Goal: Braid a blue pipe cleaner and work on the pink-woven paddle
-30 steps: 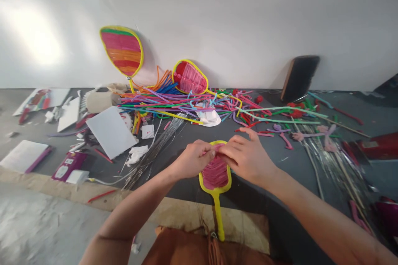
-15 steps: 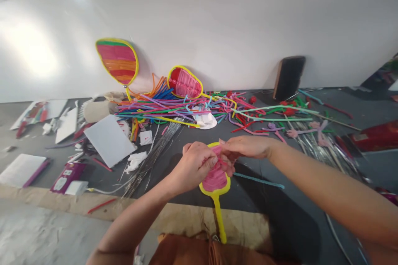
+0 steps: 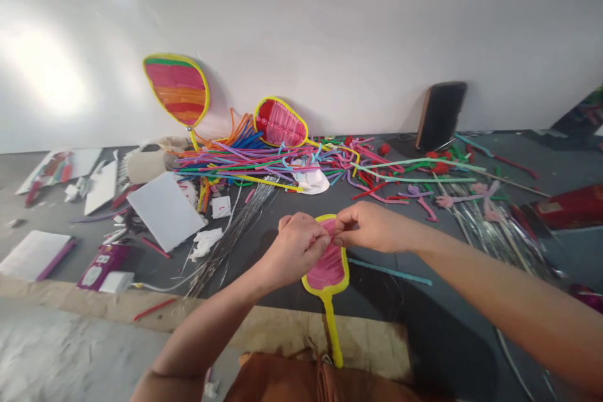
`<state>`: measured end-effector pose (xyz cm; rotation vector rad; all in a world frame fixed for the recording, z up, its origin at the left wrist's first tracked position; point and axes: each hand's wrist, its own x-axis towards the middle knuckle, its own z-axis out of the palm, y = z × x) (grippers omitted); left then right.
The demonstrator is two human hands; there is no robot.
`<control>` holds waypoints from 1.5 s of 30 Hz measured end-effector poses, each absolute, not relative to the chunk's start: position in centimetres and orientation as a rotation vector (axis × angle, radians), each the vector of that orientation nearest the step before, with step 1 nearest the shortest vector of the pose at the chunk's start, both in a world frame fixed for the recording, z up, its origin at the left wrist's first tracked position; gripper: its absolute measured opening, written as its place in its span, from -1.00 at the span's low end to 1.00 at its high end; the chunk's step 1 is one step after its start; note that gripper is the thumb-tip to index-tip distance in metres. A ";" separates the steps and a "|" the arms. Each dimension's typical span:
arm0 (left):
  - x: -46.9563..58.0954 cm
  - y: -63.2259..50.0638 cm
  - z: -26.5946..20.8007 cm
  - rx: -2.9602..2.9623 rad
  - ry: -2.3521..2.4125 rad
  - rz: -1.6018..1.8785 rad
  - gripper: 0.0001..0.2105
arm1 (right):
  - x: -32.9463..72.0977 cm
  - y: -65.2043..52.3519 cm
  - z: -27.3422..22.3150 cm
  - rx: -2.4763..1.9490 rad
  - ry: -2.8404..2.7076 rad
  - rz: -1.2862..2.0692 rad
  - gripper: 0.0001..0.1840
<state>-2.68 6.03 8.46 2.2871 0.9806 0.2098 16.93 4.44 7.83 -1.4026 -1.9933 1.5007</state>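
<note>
A small hand fan (image 3: 328, 271) with a pink face, a yellow rim and a yellow handle lies on the dark table, its handle pointing toward my body. Above its upper part my left hand (image 3: 298, 245) is closed in a pinch, coming in from the left. Facing it, my right hand (image 3: 370, 226) pinches thumb against fingers, the tips nearly meeting those of the left. Whatever sits between the fingertips is too small to make out. A blue pipe cleaner (image 3: 393, 272) extends to the right from beside the fan's edge.
Behind the hands lies a heap of coloured pipe cleaners (image 3: 235, 160). Two more fans, one striped (image 3: 176, 91) and one pink and red (image 3: 282, 122), lean by the white wall. A phone (image 3: 441, 116) stands upright at right. White card (image 3: 166, 210) and thin wires (image 3: 235, 232) lie left.
My right hand has turned and its fingers have drawn into a pinch close to the left fingertips. The left hand and the fan have hardly moved.
</note>
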 end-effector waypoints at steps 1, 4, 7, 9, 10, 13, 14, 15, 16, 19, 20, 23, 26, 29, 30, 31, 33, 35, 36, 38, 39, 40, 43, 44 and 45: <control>-2.7 6.2 8.3 2.255 0.995 0.213 -0.73 | 16.6 4.0 8.0 -1.459 -2.123 1.227 -0.83; -2.8 6.6 7.8 2.159 1.028 0.229 -0.72 | 15.7 2.8 7.9 -1.412 -2.360 0.467 -0.76; -3.0 6.7 7.5 2.123 1.042 0.231 -0.73 | 16.0 2.5 7.2 -1.370 -2.320 0.401 -0.74; -3.1 6.5 7.5 2.124 1.028 0.235 -0.74 | 16.9 2.9 6.8 -1.377 -2.168 0.787 -0.77; -3.1 6.5 7.6 2.130 1.014 0.236 -0.74 | 17.4 3.2 6.7 -1.373 -2.052 1.040 -0.71; -3.1 6.2 7.9 2.154 0.986 0.235 -0.71 | 18.4 4.0 6.6 -1.299 -1.715 1.602 -0.50; -3.1 6.2 7.9 2.165 0.983 0.235 -0.71 | 18.5 4.2 6.7 -1.249 -1.657 1.724 -0.48; -3.1 6.2 8.0 2.171 0.981 0.239 -0.71 | 18.5 4.3 6.8 -1.192 -1.624 1.828 -0.49; -3.0 6.1 8.0 2.175 0.973 0.246 -0.71 | 18.4 4.3 6.9 -1.138 -1.602 1.916 -0.50; -3.0 6.1 8.1 2.188 0.949 0.268 -0.73 | 18.1 4.4 7.1 -1.053 -1.517 2.053 -0.54; -3.0 6.1 8.1 2.194 0.950 0.269 -0.73 | 18.0 4.5 7.1 -1.057 -1.493 2.071 -0.55; -3.0 6.0 8.1 2.210 0.980 0.243 -0.70 | 17.9 4.6 7.2 -1.112 -1.545 2.035 -0.61; -3.0 6.0 7.9 2.177 1.004 0.212 -0.69 | 17.6 4.2 7.4 -1.284 -1.921 1.644 -0.70; -3.0 6.1 7.5 2.104 0.988 0.220 -0.72 | 16.8 3.2 7.4 -1.341 -2.375 0.836 -0.74; -3.0 6.2 7.4 2.081 0.981 0.226 -0.73 | 16.5 2.9 7.3 -1.297 -2.468 0.573 -0.75; -3.0 6.2 7.3 2.061 0.971 0.226 -0.74 | 16.3 2.5 7.1 -1.235 -2.535 0.347 -0.75; -2.9 6.3 7.1 2.032 0.966 0.217 -0.74 | 15.9 2.0 6.6 -1.118 -2.613 0.031 -0.72; -2.9 6.2 7.0 2.024 0.964 0.203 -0.74 | 15.9 1.7 6.2 -1.050 -2.644 -0.104 -0.68; -2.9 6.2 7.0 2.030 0.967 0.199 -0.74 | 16.0 1.7 6.0 -1.053 -2.636 -0.102 -0.68; -2.9 6.2 7.0 2.063 0.987 0.196 -0.75 | 16.3 1.8 5.9 -1.124 -2.581 0.050 -0.73; -3.0 6.2 7.0 2.078 0.994 0.193 -0.75 | 16.5 1.9 5.9 -1.170 -2.539 0.178 -0.78; -3.0 6.2 7.0 2.090 1.006 0.187 -0.75 | 16.7 2.0 5.9 -1.214 -2.489 0.307 -0.82; -3.1 6.4 6.9 2.086 1.050 0.170 -0.74 | 17.2 2.1 5.9 -1.286 -2.384 0.490 -0.82; -3.1 6.4 6.8 2.077 1.056 0.172 -0.73 | 17.2 2.0 5.8 -1.289 -2.372 0.457 -0.82; -3.1 6.5 6.6 2.066 1.058 0.175 -0.73 | 17.2 1.9 5.7 -1.285 -2.369 0.392 -0.82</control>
